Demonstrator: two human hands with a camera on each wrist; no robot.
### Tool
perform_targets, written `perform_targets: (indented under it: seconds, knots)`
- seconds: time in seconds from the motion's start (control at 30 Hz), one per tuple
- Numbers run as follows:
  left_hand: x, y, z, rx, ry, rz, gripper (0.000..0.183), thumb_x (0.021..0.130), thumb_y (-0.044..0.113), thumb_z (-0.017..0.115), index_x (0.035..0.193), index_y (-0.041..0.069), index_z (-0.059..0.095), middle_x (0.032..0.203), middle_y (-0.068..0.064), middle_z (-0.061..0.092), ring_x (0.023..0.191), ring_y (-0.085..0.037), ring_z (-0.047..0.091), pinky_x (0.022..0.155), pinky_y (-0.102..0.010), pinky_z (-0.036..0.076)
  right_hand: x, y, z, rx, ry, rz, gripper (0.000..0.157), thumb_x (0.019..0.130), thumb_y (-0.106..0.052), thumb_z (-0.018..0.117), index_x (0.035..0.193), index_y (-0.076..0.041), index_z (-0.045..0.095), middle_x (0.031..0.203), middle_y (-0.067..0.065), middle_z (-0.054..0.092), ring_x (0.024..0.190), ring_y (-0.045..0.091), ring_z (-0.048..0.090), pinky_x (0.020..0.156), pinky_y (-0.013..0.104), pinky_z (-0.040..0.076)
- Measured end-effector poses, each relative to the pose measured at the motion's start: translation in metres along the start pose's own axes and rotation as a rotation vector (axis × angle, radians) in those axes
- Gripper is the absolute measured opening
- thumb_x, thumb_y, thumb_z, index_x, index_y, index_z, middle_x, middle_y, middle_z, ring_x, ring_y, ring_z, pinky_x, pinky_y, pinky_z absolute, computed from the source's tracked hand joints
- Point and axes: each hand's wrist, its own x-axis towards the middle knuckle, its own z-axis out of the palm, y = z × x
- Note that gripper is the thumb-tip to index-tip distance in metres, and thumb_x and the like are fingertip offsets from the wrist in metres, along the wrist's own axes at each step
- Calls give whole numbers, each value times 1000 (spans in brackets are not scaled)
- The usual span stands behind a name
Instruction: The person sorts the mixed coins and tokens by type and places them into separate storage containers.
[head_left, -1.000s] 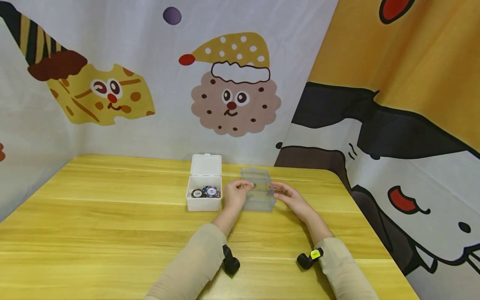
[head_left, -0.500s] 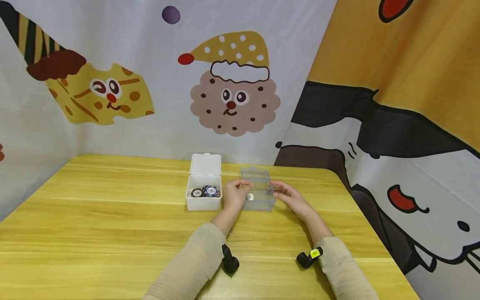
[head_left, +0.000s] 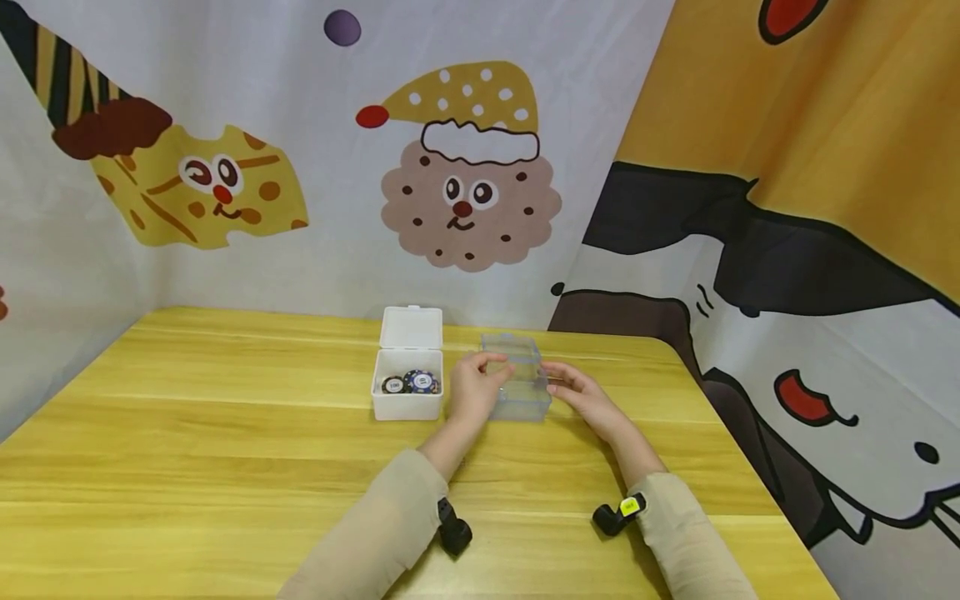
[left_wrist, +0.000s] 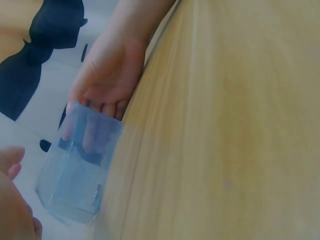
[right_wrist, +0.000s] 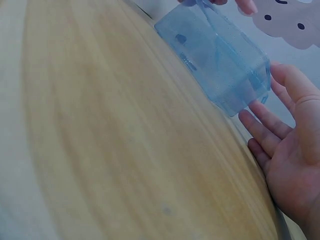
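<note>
The clear box (head_left: pixel 521 410) sits near the far edge of the wooden table (head_left: pixel 225 467); take it as the dial's centre, with 12 o'clock away from the person. The left hand (head_left: pixel 471 390) comes in from 9 o'clock, its bent thumb and index finger over the box, tips a narrow gap apart with nothing visible between them; whether they touch it I cannot tell. The right hand (head_left: pixel 588 404) lies at 3 o'clock, fingers relaxed and slightly spread, fingertips resting against the box's side. Through the box wall, small dark shapes (right_wrist: pixel 180 38) show in the right wrist view, too blurred to name. At 9 o'clock, beyond the left hand, stands a white box (head_left: pixel 407 408), lid raised at its own 12 o'clock, with poker chips (head_left: pixel 422 382) inside. On the printed cloth behind, a cheese figure (head_left: pixel 255 196) appears toward 10 o'clock
</note>
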Motion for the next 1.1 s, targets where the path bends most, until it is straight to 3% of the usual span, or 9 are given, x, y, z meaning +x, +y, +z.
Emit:
perform_targets:
  seconds: [0.1, 0.3, 0.67, 0.9, 1.1]
  knots:
    - [-2, 2, -3, -25, -8, 37, 21, 70, 20, 77, 88, 9, 71, 72, -13, 50, 61, -14, 39, 51, -24, 33, 2, 10, -2, -7, 10, -7, 44, 92, -12, 51, 134, -6, 39, 136, 14, 38, 122, 33, 35, 99, 51, 27]
    - [-4, 6, -13, -58, -17, 109, 17, 69, 19, 77, 84, 13, 71, 63, 0, 42, 58, -13, 38, 47, -22, 31, 4, 17, -3, -25, 27, -15, 44, 91, -19, 54, 133, -11, 42, 135, 10, 41, 120, 29, 39, 98, 48, 29]
    - [-11, 13, -34, -135, -97, 231, 18, 72, 16, 76, 87, 8, 71, 64, -6, 44, 59, -14, 37, 49, -22, 31, 6, 17, -4, -28, 31, -10, 42, 91, -16, 53, 132, -14, 44, 134, 7, 42, 120, 28, 39, 98, 48, 29]
    - [-19, 14, -47, -98, -198, 228, 16, 73, 19, 75, 87, 13, 72, 68, -14, 47, 59, -14, 38, 50, -22, 31, 5, 15, -3, -38, 23, -3, 42, 92, -13, 51, 133, -11, 42, 134, 9, 41, 120, 28, 39, 98, 49, 29]
    - [-26, 14, -58, -80, -266, 208, 15, 72, 22, 76, 85, 16, 72, 66, -7, 47, 61, -16, 40, 52, -23, 33, 4, 15, -3, -49, 25, -7, 43, 91, -18, 53, 133, -13, 43, 134, 7, 42, 120, 26, 39, 98, 47, 29]
